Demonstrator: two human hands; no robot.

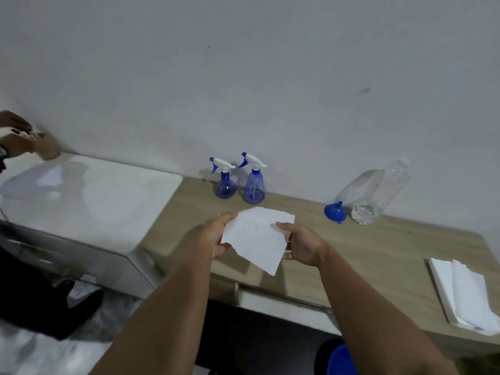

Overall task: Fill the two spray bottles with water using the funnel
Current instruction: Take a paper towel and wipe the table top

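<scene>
Left hand (pixel 216 238): grips the left edge of a white paper towel (pixel 257 239), thumb on top and fingers curled beneath.
Right hand (pixel 300 246): pinches the right edge of the same sheet, thumb laid over it; the towel is held spread between both hands above the front part of the desk (pixel 378 255).
Spray bottles: two blue ones stand upright at the back of the desk by the wall, just beyond the towel. The left spray bottle (pixel 225 180) and the right spray bottle (pixel 254 180) stand just beside each other, both with white trigger heads screwed on.
Fill level: both look empty or nearly so, though the blue tint makes it hard to be sure.
Funnel (pixel 335 211): blue, lying mouth-down on the desk to the right, well apart from the spray bottles, touching neither.
Water source: a clear water bottle (pixel 376 190) with its cap on stands just beside the funnel, water inside it.
Spare towels (pixel 468 293): a white stack at the desk's right edge.
Elsewhere: a white cabinet top (pixel 89 198) to the left; another person's hands at the far left edge.
Progress: judged barely begun. No head is unscrewed, the funnel sits in no neck, nothing is poured.
Left to do: open both bottles, seat the funnel, pour, recap.
</scene>
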